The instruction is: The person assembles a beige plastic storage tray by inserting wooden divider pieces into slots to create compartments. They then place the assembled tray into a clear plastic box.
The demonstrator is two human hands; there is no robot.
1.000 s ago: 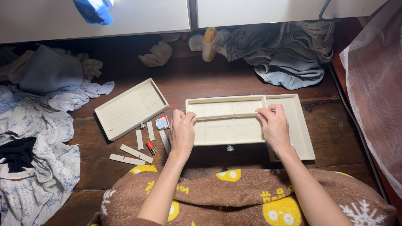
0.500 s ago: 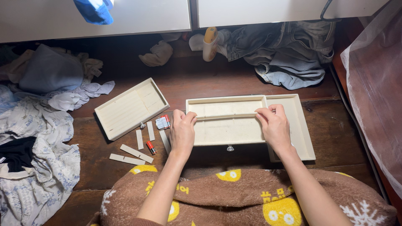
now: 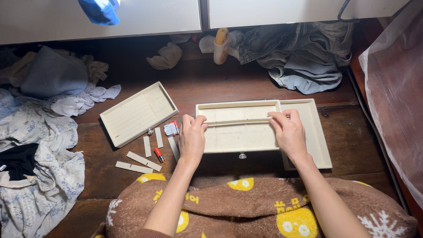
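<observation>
Head view, hands (image 3: 192, 136) (image 3: 288, 132) gripping cream tray (image 3: 238, 137)

Dark wooden floor (image 3: 246, 86), strewn with cream trays (image 3: 137, 113), loose divider strips (image 3: 143, 161), batteries (image 3: 172, 128), crumpled clothes (image 3: 299, 57).

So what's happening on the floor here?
A person sits on a wooden floor with a blanket over the lap. Both hands hold a thin divider strip across a cream drawer tray: the left hand at its left end, the right hand at its right. A second tray, loose strips and small batteries lie to the left.
</observation>
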